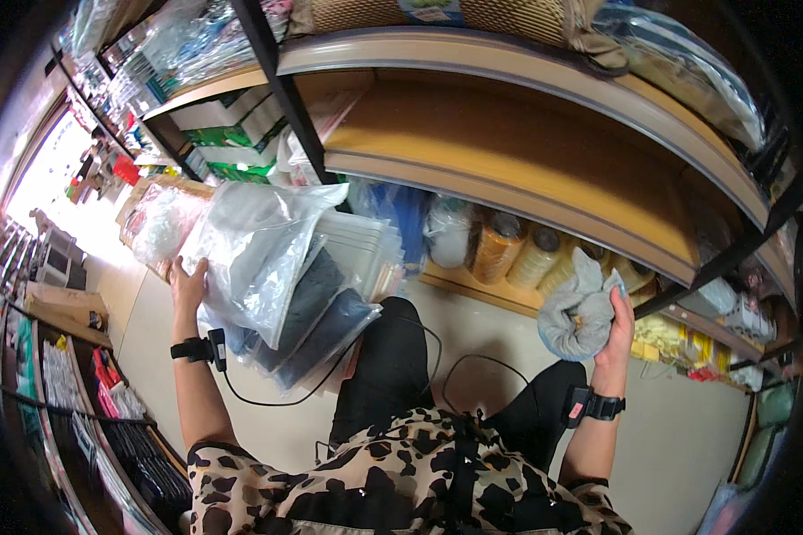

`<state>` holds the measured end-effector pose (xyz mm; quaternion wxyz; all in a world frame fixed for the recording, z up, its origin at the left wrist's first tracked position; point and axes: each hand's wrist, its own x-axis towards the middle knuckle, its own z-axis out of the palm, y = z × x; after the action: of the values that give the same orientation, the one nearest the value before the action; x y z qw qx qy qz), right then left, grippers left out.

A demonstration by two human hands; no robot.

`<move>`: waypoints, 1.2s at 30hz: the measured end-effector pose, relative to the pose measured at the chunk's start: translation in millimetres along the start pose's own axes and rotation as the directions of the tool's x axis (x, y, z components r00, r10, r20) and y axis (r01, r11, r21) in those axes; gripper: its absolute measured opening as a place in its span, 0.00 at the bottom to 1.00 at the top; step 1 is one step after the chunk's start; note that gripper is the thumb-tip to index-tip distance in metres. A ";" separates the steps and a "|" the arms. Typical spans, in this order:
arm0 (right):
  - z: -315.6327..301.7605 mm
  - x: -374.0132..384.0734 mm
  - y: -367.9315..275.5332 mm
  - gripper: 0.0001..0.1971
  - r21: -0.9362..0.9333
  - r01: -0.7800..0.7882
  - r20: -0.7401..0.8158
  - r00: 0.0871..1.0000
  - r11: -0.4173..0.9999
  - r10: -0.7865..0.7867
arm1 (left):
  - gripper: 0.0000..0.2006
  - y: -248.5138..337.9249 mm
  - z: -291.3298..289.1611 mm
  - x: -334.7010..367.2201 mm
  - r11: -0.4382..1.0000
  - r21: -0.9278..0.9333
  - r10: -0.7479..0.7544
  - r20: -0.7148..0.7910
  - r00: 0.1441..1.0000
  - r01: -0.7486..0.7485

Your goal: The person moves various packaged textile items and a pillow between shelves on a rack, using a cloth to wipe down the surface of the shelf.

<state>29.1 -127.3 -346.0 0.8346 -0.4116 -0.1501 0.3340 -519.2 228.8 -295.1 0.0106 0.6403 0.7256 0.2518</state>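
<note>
My left hand (187, 286) grips the left edge of a clear plastic bag (257, 234), its thumb and fingers closed on the film. The bag lies over a pile of other bagged goods, among them dark grey-blue folded cloth (314, 292) in clear wrapping. At the right, my right hand (622, 325) is closed on the side of a bunched grey cloth item (573, 314), rolled into a ring with a hollow in the middle. What exactly the cloth item is cannot be made out. Both wrists wear black straps with small devices.
Ahead stands a shelf unit with a wooden board (509, 134). Orange-tinted jars (498, 248) with dark lids line its bottom level. A black cable (281, 403) hangs near my knees. Packed racks (89, 428) stand at the left. A cardboard box (67, 308) sits beyond them.
</note>
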 end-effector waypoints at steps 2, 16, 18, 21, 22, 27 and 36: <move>4.4 -1.0 1.7 0.16 0.001 -0.006 0.008 1.000 1.000 0.006 | 0.34 13.2 -8.7 -10.0 0.999 0.024 0.023 -0.006 1.000 -0.023; 99.6 -16.4 6.9 0.10 -0.342 0.051 0.308 0.949 0.938 0.061 | 0.26 243.6 11.6 -163.2 0.325 -0.935 0.847 0.355 0.396 0.144; 114.9 -18.7 11.4 0.10 -0.351 0.100 0.434 0.899 0.931 0.067 | 0.24 266.8 42.0 -197.5 0.358 -0.890 0.905 0.405 0.128 0.284; 108.4 -17.0 -1.3 0.10 -0.401 0.186 0.478 0.878 0.897 0.032 | 0.21 278.2 65.6 -216.5 0.426 -0.784 0.876 0.483 0.012 0.451; 95.7 -11.8 -6.2 0.10 -0.470 0.251 0.402 0.914 0.846 -0.048 | 0.20 282.2 69.4 -220.9 0.454 -0.717 0.824 0.563 0.056 0.530; 22.4 5.9 -26.7 0.12 -0.370 0.152 -0.057 0.981 0.917 -0.186 | 0.14 297.7 67.1 -206.4 0.104 -0.483 0.730 0.630 0.263 0.870; 56.5 -20.8 -3.9 0.20 -0.668 0.187 0.284 0.959 0.720 0.015 | 0.12 331.2 49.1 -230.5 0.311 -0.548 0.840 0.541 0.044 0.776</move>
<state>-14.1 -109.9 -307.6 0.6082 -0.6351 -0.3941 0.2674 -155.2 48.3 -283.3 0.8707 0.4661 0.1285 0.0899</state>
